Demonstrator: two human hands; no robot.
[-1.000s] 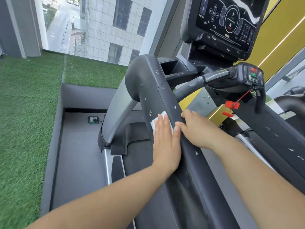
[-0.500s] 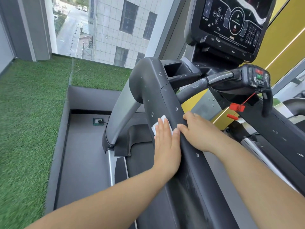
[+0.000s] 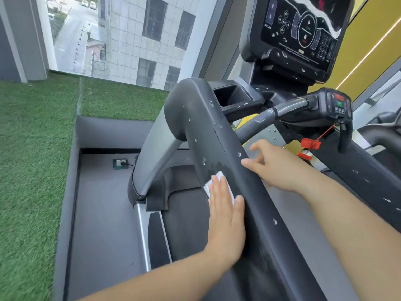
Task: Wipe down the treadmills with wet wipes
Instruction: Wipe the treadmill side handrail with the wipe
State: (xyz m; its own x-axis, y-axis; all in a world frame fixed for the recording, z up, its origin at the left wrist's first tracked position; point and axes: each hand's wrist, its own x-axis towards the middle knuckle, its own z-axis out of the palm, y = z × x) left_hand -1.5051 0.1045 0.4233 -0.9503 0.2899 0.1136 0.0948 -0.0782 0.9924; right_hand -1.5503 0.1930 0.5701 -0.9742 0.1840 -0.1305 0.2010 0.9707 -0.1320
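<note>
One white wet wipe (image 3: 209, 184) lies pressed under the flat, straight-fingered left hand (image 3: 225, 216) against the dark grey treadmill handrail (image 3: 258, 216), whose long axis climbs ahead toward its spotted upper end; the right hand (image 3: 276, 167) rests loosely spread atop it.

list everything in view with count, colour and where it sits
wet wipe: 1, white, centre, mostly covered
handrail: 1, dark grey with pale specks, centre, slanting to lower right
console: 1, black, top right
cup tray: 1, black, below the console's left
control pod: 1, black with red and green buttons, right
safety clip: 1, red, on a cord below the pod
belt: 1, dark grey, below the handrail
socket: 1, green, floor at left
artificial turf: 1 area, green, left
left hand: 1, flat, pressing the wipe on the handrail's side
right hand: 1, fingers relaxed, at the handrail's far edge
</note>
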